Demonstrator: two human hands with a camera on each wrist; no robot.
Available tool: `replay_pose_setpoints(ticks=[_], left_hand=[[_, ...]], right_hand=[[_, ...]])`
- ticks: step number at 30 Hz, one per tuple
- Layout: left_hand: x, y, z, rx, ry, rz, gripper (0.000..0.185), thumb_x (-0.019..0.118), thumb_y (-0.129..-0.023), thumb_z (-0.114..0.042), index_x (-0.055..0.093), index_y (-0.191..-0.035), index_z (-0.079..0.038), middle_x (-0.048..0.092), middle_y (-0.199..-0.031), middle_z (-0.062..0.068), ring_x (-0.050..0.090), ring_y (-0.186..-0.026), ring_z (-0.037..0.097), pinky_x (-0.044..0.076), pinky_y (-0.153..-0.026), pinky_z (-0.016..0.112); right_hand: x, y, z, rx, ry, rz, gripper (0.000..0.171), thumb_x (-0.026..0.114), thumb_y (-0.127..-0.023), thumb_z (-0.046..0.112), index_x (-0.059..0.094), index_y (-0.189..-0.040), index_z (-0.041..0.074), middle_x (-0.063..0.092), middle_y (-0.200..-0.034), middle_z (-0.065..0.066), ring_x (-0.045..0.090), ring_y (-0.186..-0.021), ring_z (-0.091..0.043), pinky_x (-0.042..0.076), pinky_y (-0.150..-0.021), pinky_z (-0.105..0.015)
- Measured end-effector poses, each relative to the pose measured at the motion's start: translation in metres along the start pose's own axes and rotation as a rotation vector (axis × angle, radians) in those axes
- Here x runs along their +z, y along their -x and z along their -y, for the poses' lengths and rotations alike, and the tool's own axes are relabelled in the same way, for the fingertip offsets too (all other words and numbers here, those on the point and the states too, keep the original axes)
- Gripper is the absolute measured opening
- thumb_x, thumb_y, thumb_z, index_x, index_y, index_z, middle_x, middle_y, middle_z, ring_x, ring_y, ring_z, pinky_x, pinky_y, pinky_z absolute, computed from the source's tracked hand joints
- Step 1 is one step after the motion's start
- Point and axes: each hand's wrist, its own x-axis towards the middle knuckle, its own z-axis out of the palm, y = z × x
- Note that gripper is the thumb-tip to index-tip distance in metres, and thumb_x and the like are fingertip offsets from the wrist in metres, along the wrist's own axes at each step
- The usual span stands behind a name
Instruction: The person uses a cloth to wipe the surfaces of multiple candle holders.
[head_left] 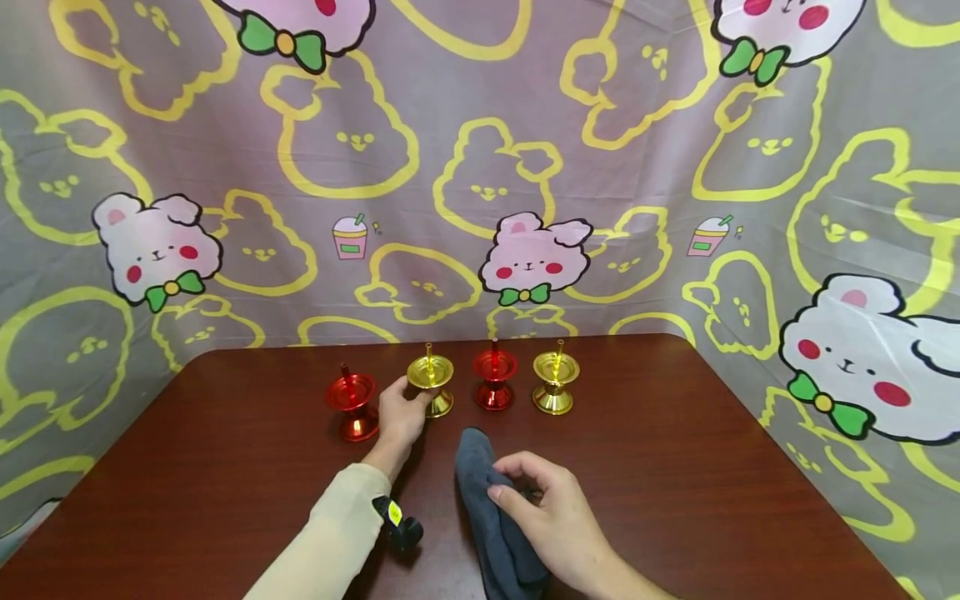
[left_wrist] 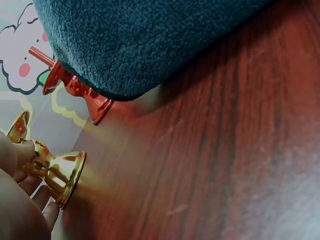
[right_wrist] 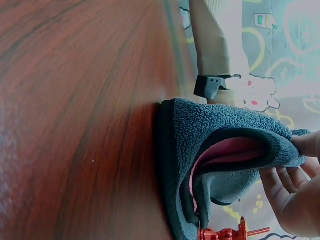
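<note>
Four holders stand in a row at the table's (head_left: 225,467) far edge, and the left hand (head_left: 399,414) has its fingers curled round the stem of the second from the left, a gold holder (head_left: 431,382), still upright on the wood. Right hand (head_left: 551,512) pinches a grey cloth (head_left: 487,508) between thumb and fingers, the cloth lying near the front, well short of the row

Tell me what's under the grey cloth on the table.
The grey cloth, pinched by the right hand, lies on the bare brown table. The right wrist view shows only its pink inner side within the fold. Whatever is beneath the flat part stays covered.
</note>
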Motion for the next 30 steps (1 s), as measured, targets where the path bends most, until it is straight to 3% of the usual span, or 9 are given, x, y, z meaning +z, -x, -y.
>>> replay_pose_setpoints(ticks=[4, 9, 14, 18, 21, 26, 30], left_hand=[[-0.001, -0.002, -0.001, -0.019, -0.015, 0.016, 0.030, 0.075, -0.085, -0.004, 0.071, -0.114, 0.003, 0.067, -0.118, 0.020, 0.054, -0.119, 0.035, 0.038, -0.106, 0.048], [-0.004, 0.001, 0.000, -0.014, -0.063, 0.045, 0.032, 0.076, -0.085, -0.004, 0.069, -0.115, 0.005, 0.070, -0.111, 0.021, 0.061, -0.107, 0.034, 0.046, -0.095, 0.046], [-0.013, 0.018, -0.001, -0.040, -0.036, 0.060, 0.044, 0.075, -0.084, -0.002, 0.057, -0.124, 0.007, 0.063, -0.114, 0.026, 0.060, -0.104, 0.035, 0.048, -0.087, 0.040], [-0.016, 0.037, -0.004, -0.055, 0.006, 0.054, 0.040, 0.075, -0.081, 0.001, 0.054, -0.114, 0.007, 0.058, -0.098, 0.019, 0.056, -0.089, 0.025, 0.046, -0.073, 0.028], [-0.013, 0.047, -0.008, -0.043, 0.034, 0.116, 0.034, 0.076, -0.080, 0.001, 0.057, -0.108, 0.008, 0.062, -0.089, 0.013, 0.057, -0.081, 0.019, 0.046, -0.065, 0.024], [0.001, 0.052, -0.019, -0.004, 0.041, 0.283, 0.037, 0.077, -0.083, -0.002, 0.062, -0.115, 0.010, 0.068, -0.102, 0.021, 0.068, -0.093, 0.029, 0.055, -0.077, 0.031], [0.014, 0.047, -0.023, 0.028, 0.024, 0.352, 0.044, 0.075, -0.087, -0.005, 0.059, -0.125, 0.011, 0.063, -0.121, 0.028, 0.063, -0.111, 0.039, 0.051, -0.095, 0.046]], right_hand=[[-0.001, 0.000, 0.001, 0.005, -0.003, 0.004, 0.017, 0.076, -0.088, 0.007, 0.071, -0.104, 0.010, 0.067, -0.092, 0.001, 0.062, -0.084, -0.010, 0.053, -0.073, -0.026], [-0.004, 0.000, 0.001, 0.012, 0.018, 0.000, 0.015, 0.076, -0.089, 0.009, 0.072, -0.103, 0.010, 0.067, -0.091, 0.000, 0.063, -0.083, -0.012, 0.054, -0.073, -0.028], [-0.011, 0.000, 0.002, 0.057, 0.019, -0.041, 0.014, 0.077, -0.089, 0.008, 0.072, -0.101, 0.012, 0.067, -0.089, -0.001, 0.064, -0.079, -0.014, 0.055, -0.071, -0.028], [-0.018, 0.002, 0.003, 0.074, 0.005, -0.065, 0.014, 0.076, -0.089, 0.008, 0.072, -0.102, 0.011, 0.067, -0.089, -0.003, 0.064, -0.078, -0.016, 0.055, -0.071, -0.027], [-0.021, 0.004, 0.003, 0.078, -0.006, -0.077, 0.014, 0.077, -0.089, 0.009, 0.072, -0.102, 0.011, 0.067, -0.090, -0.004, 0.064, -0.078, -0.017, 0.054, -0.070, -0.027], [-0.024, 0.008, 0.004, 0.081, -0.026, -0.097, 0.014, 0.076, -0.089, 0.008, 0.072, -0.103, 0.009, 0.068, -0.093, -0.005, 0.065, -0.078, -0.016, 0.055, -0.071, -0.027], [-0.026, 0.013, 0.007, 0.088, -0.046, -0.133, 0.015, 0.076, -0.089, 0.007, 0.072, -0.102, 0.008, 0.068, -0.093, -0.006, 0.066, -0.078, -0.017, 0.055, -0.071, -0.028]])
